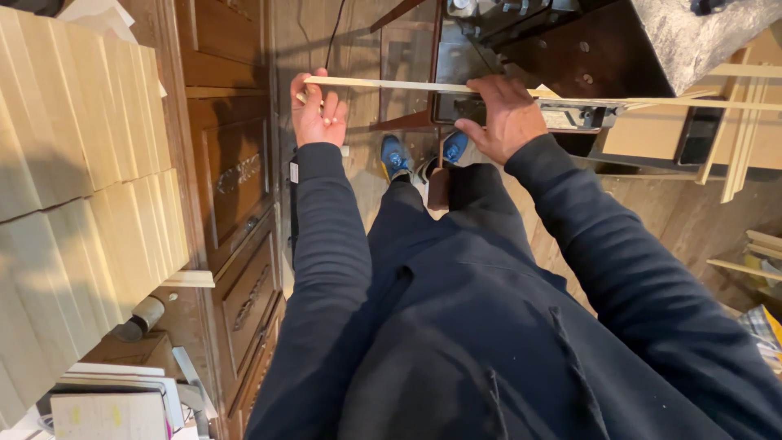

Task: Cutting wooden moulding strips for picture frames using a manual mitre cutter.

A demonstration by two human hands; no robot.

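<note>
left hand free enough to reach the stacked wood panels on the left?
Probably not right now: the left hand is closed on the end of the thin wood strip. The stacked panels sit close on that side, nothing between.

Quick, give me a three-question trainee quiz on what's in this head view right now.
1. True or false: both hands grip the thin pale wooden strip.
2. Which hand is nearer the dark metal machine? A) left hand B) right hand
3. What stands stacked at the person's left side?

Key: 1 true. 2 B. 3 the stacked pale wooden boards, beside the dark brown carved wooden cabinet.
</note>
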